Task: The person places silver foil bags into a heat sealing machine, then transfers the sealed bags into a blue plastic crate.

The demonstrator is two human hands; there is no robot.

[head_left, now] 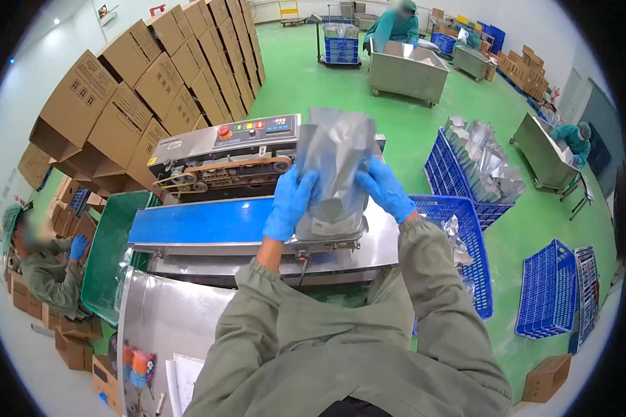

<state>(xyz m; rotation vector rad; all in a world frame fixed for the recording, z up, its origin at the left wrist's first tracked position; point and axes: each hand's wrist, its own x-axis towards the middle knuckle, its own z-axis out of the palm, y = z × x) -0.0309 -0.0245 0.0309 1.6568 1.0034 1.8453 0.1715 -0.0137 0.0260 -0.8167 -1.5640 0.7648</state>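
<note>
A silver foil bag [336, 156] is upright between my hands, its top edge toward the far side. My left hand [290, 200], in a blue glove, is closed on the bag's left side with the thumb on the front. On the opposite side my right hand [386, 189], gloved the same way, grips the bag's right edge. Below the bag is a metal plate at the right end of a band sealer [222, 156]. The sealer's blue conveyor belt [202, 222] runs off to the left of my left hand.
Blue baskets [485, 260] with foil bags stand at my right. A green bin [108, 257] sits at the belt's left end, beside a co-worker [49, 278]. Stacked cartons [118, 125] rise behind the sealer. Farther back, people work at steel carts [409, 75]. Papers [186, 379] lie at lower left.
</note>
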